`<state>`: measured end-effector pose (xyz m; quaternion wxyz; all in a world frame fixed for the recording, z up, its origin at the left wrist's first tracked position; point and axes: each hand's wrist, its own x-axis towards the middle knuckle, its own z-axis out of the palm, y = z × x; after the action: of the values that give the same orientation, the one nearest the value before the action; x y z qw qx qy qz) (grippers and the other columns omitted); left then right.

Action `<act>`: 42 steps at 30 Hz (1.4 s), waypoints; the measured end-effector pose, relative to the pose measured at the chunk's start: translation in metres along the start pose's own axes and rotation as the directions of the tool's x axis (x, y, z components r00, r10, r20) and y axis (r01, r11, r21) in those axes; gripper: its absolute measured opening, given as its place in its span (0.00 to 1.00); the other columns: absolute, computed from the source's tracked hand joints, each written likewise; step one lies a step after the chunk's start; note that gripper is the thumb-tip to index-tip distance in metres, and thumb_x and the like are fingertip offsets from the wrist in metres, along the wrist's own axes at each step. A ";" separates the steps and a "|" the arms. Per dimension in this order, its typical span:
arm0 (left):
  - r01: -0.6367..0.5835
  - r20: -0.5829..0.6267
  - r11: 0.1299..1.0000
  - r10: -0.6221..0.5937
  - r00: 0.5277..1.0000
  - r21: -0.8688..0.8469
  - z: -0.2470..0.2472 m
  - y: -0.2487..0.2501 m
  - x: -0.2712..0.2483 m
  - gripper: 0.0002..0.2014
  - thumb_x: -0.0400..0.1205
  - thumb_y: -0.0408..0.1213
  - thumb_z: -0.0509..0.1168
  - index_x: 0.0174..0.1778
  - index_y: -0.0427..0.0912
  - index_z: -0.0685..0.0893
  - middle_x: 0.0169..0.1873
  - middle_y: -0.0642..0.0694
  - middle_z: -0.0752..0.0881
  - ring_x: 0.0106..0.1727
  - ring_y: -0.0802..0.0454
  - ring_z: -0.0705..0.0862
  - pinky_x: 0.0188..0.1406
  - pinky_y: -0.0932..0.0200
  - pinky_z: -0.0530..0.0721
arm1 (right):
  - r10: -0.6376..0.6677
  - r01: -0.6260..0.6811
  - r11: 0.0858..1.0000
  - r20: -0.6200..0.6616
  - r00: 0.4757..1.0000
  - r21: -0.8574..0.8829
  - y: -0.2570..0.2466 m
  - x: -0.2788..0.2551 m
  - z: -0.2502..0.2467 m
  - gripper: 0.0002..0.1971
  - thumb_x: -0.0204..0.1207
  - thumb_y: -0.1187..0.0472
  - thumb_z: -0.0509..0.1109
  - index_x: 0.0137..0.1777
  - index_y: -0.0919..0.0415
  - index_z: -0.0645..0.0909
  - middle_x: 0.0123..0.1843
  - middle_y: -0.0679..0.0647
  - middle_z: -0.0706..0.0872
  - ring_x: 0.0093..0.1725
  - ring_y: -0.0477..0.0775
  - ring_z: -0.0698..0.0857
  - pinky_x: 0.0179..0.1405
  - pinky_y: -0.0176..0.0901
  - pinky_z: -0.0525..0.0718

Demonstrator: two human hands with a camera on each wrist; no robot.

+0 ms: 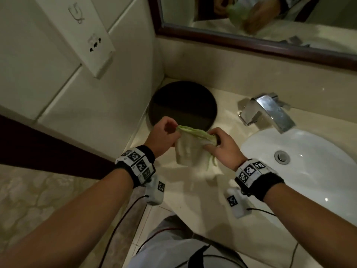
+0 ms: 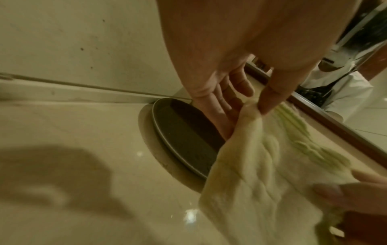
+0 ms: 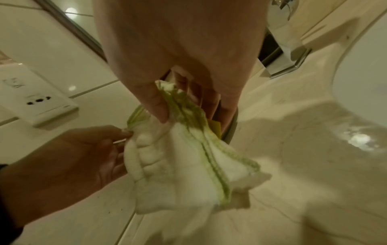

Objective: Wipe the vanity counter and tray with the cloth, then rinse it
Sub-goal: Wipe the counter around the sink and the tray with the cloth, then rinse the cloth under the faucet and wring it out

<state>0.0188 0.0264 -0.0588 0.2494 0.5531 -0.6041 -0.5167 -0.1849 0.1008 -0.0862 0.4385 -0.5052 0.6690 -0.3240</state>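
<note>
A pale cloth with green edging (image 1: 190, 146) (image 2: 257, 174) (image 3: 184, 165) hangs between both hands above the beige counter (image 1: 193, 186) (image 2: 73, 129) (image 3: 303, 190). My left hand (image 1: 164, 132) (image 2: 251, 106) pinches its top left corner between thumb and fingers. At the cloth's right edge, my right hand (image 1: 220, 141) (image 3: 167, 112) pinches a bunched green fold. Just behind the cloth lies the round dark tray (image 1: 182, 105) (image 2: 184, 136) in the counter's back left corner; its near edge is hidden by the cloth and hands.
A white oval sink (image 1: 309, 171) with a metal drain (image 1: 282, 156) sits to the right. A chrome faucet (image 1: 268, 111) stands behind it. A dark-framed mirror (image 1: 251, 39) runs along the back wall. A socket plate (image 1: 94, 41) (image 3: 39, 102) is on the left tiled wall.
</note>
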 end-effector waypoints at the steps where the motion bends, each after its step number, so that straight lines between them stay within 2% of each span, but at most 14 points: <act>1: 0.015 -0.025 1.000 -0.016 1.000 -0.015 -0.001 -0.001 0.010 0.10 0.78 0.28 0.69 0.44 0.47 0.77 0.41 0.45 0.81 0.42 0.47 0.82 0.41 0.42 0.89 | 0.030 -0.030 0.999 -0.007 1.000 0.033 -0.003 0.008 0.002 0.16 0.73 0.65 0.76 0.56 0.53 0.76 0.36 0.48 0.78 0.32 0.47 0.76 0.31 0.35 0.75; 3: 0.022 -0.073 1.000 -0.021 0.997 0.002 -0.005 -0.005 0.031 0.11 0.77 0.30 0.71 0.43 0.50 0.76 0.41 0.47 0.81 0.42 0.48 0.81 0.43 0.42 0.88 | 0.082 -0.081 0.990 -0.009 0.997 0.117 -0.009 0.021 0.005 0.19 0.73 0.70 0.74 0.58 0.51 0.75 0.37 0.49 0.77 0.32 0.46 0.76 0.31 0.32 0.75; 6: 0.003 -0.097 0.998 0.003 0.995 0.060 -0.010 -0.008 0.058 0.11 0.76 0.34 0.73 0.40 0.52 0.76 0.41 0.48 0.82 0.44 0.50 0.81 0.49 0.47 0.85 | 0.113 -0.107 0.975 -0.021 0.993 0.193 -0.014 0.043 0.008 0.20 0.73 0.74 0.73 0.58 0.51 0.77 0.45 0.57 0.82 0.41 0.55 0.82 0.41 0.47 0.83; 9: 0.016 -0.109 0.994 -0.004 0.994 0.110 -0.013 -0.006 0.083 0.06 0.78 0.36 0.72 0.42 0.47 0.80 0.38 0.52 0.82 0.44 0.52 0.81 0.50 0.56 0.82 | 0.161 -0.146 0.974 -0.075 0.984 0.173 -0.017 0.070 0.013 0.21 0.73 0.69 0.73 0.64 0.55 0.75 0.52 0.62 0.85 0.48 0.68 0.86 0.50 0.64 0.86; 11: 0.049 -0.118 0.993 -0.036 0.992 0.103 -0.016 -0.005 0.101 0.05 0.77 0.36 0.73 0.45 0.43 0.84 0.41 0.51 0.85 0.47 0.51 0.83 0.52 0.56 0.84 | 0.200 -0.181 0.971 -0.113 0.973 0.158 -0.017 0.089 0.018 0.24 0.70 0.63 0.73 0.64 0.50 0.71 0.52 0.62 0.85 0.48 0.68 0.86 0.50 0.68 0.85; 15: 0.122 -0.079 0.991 -0.118 0.990 0.046 -0.020 -0.002 0.128 0.15 0.74 0.27 0.74 0.56 0.37 0.86 0.53 0.43 0.87 0.52 0.51 0.83 0.59 0.55 0.84 | 0.254 -0.224 0.961 -0.198 0.947 0.163 -0.026 0.122 0.022 0.24 0.72 0.63 0.73 0.61 0.48 0.65 0.46 0.54 0.82 0.46 0.61 0.85 0.54 0.61 0.85; 20: 0.148 -0.072 0.986 -0.142 0.987 0.083 -0.026 -0.003 0.157 0.19 0.74 0.26 0.73 0.62 0.37 0.85 0.57 0.41 0.87 0.58 0.47 0.84 0.61 0.54 0.83 | 0.181 -0.190 0.982 -0.273 0.945 -0.005 -0.035 0.149 0.026 0.17 0.74 0.64 0.70 0.55 0.53 0.65 0.37 0.51 0.78 0.39 0.60 0.83 0.43 0.50 0.81; 24: 0.044 -0.030 0.910 -0.034 0.999 0.411 -0.025 -0.009 0.164 0.18 0.74 0.28 0.69 0.61 0.37 0.86 0.57 0.37 0.86 0.58 0.41 0.84 0.59 0.52 0.83 | 0.068 -0.131 0.958 -0.238 0.969 -0.256 -0.031 0.160 0.032 0.08 0.74 0.62 0.69 0.50 0.57 0.74 0.48 0.59 0.80 0.48 0.64 0.81 0.44 0.48 0.76; 27: -0.151 0.121 0.796 0.098 0.988 0.587 -0.021 -0.008 0.159 0.14 0.75 0.26 0.67 0.56 0.31 0.87 0.60 0.34 0.83 0.61 0.37 0.81 0.61 0.52 0.79 | -0.112 0.012 0.850 -0.159 0.981 -0.527 -0.026 0.157 0.037 0.17 0.71 0.61 0.71 0.60 0.60 0.80 0.61 0.64 0.77 0.57 0.68 0.77 0.55 0.54 0.80; 29: -0.187 0.196 0.744 0.077 0.978 0.641 -0.019 -0.011 0.155 0.19 0.76 0.32 0.69 0.64 0.38 0.83 0.70 0.39 0.76 0.69 0.41 0.75 0.69 0.55 0.72 | -0.193 0.143 0.729 -0.002 0.981 -0.669 -0.024 0.155 0.042 0.24 0.70 0.59 0.70 0.68 0.59 0.79 0.67 0.63 0.76 0.61 0.68 0.75 0.56 0.59 0.81; 31: -0.210 0.266 0.667 0.017 0.964 0.715 -0.019 -0.019 0.152 0.25 0.77 0.40 0.70 0.72 0.44 0.78 0.76 0.43 0.70 0.75 0.43 0.69 0.75 0.55 0.67 | -0.119 0.182 0.605 0.138 0.983 -0.775 -0.020 0.153 0.045 0.28 0.74 0.54 0.68 0.75 0.55 0.72 0.76 0.60 0.71 0.69 0.67 0.71 0.60 0.59 0.78; 33: -0.230 0.315 0.598 -0.039 0.948 0.768 -0.020 -0.029 0.151 0.30 0.78 0.45 0.69 0.77 0.45 0.72 0.80 0.44 0.65 0.78 0.43 0.65 0.78 0.52 0.64 | -0.025 0.154 0.563 0.169 0.985 -0.812 -0.016 0.151 0.045 0.30 0.78 0.50 0.64 0.79 0.55 0.66 0.82 0.58 0.63 0.75 0.65 0.66 0.64 0.59 0.74; 37: -0.232 0.318 0.580 -0.048 0.947 0.781 -0.019 -0.038 0.150 0.32 0.80 0.47 0.67 0.80 0.46 0.68 0.83 0.47 0.60 0.81 0.45 0.60 0.81 0.55 0.58 | 0.010 0.135 0.562 0.170 0.985 -0.816 -0.011 0.147 0.049 0.29 0.82 0.48 0.59 0.81 0.56 0.63 0.86 0.58 0.55 0.80 0.65 0.61 0.68 0.60 0.71; 42: -0.214 0.294 0.563 -0.054 0.954 0.798 -0.013 -0.036 0.150 0.31 0.80 0.45 0.66 0.80 0.45 0.67 0.83 0.47 0.59 0.80 0.44 0.61 0.80 0.55 0.58 | 0.032 0.121 0.609 0.176 0.984 -0.784 -0.007 0.145 0.050 0.29 0.83 0.49 0.58 0.83 0.55 0.59 0.87 0.56 0.49 0.84 0.65 0.54 0.74 0.62 0.68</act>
<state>0.0057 -0.1120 -0.1276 -0.1033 0.4961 -0.8287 -0.2378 -0.1521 -0.0393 -0.1381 0.2181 -0.6892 0.6898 0.0391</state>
